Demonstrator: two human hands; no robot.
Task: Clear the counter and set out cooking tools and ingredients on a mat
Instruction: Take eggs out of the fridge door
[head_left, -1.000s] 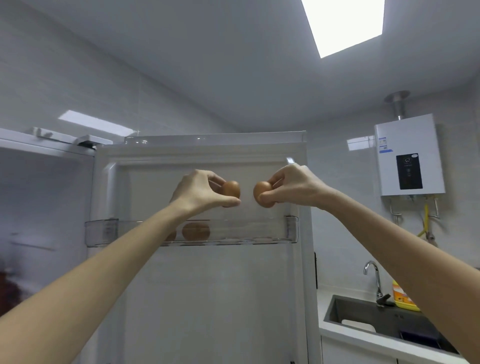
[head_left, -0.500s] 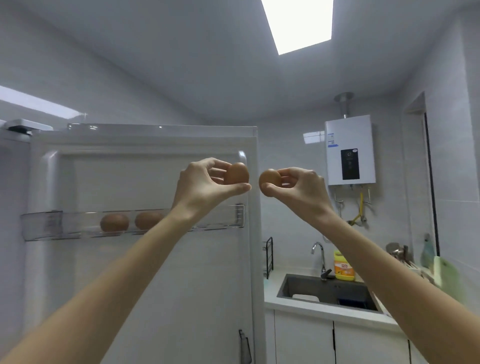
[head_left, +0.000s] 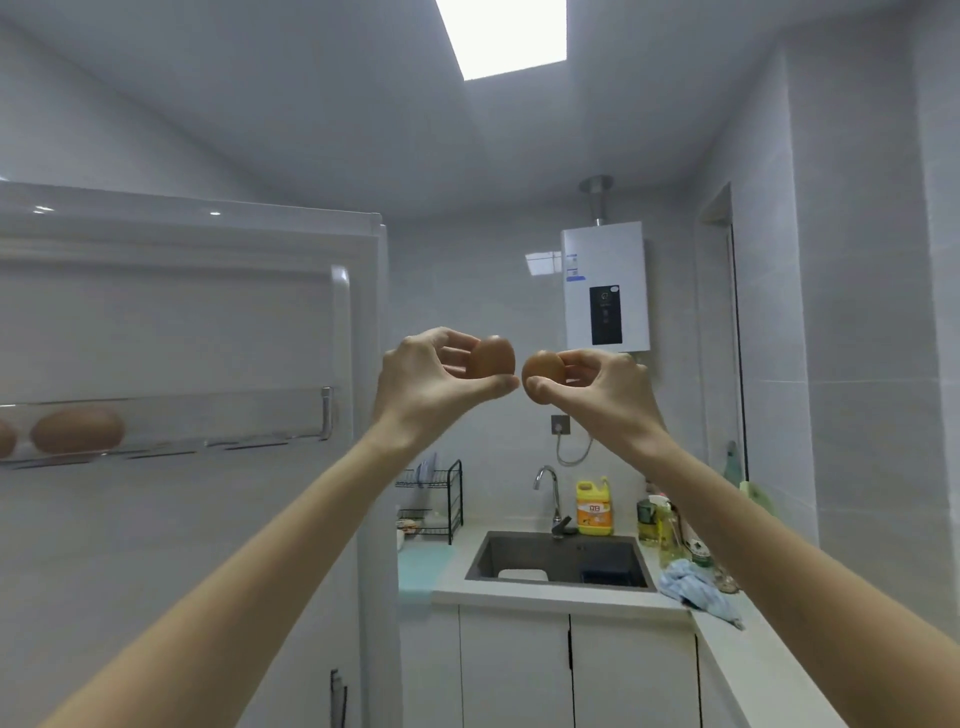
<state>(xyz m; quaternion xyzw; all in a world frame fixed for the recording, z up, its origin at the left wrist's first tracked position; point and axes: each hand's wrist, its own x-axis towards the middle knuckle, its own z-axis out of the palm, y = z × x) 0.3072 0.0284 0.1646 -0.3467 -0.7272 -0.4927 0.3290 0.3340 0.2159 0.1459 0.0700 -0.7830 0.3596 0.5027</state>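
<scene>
Pinching smooth brown oval egg (head_left: 493, 357): left hand (head_left: 423, 387).
Right hand (head_left: 602, 397) pinches matching matte egg (head_left: 542, 366); shells just apart.

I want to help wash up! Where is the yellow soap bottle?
In the head view, the yellow plastic soap bottle stands at the back of the counter behind the dark sink, just right of the curved metal tap, below the person's right hand.

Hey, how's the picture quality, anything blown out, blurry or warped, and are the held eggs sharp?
Head view: ceiling light panel blown out white, small glare spots atop the fridge door. Head view: left egg in the left hand and right egg in the right hand look sharp; shelf egg smeared near the frame edge, stretched by the wide lens.
</scene>
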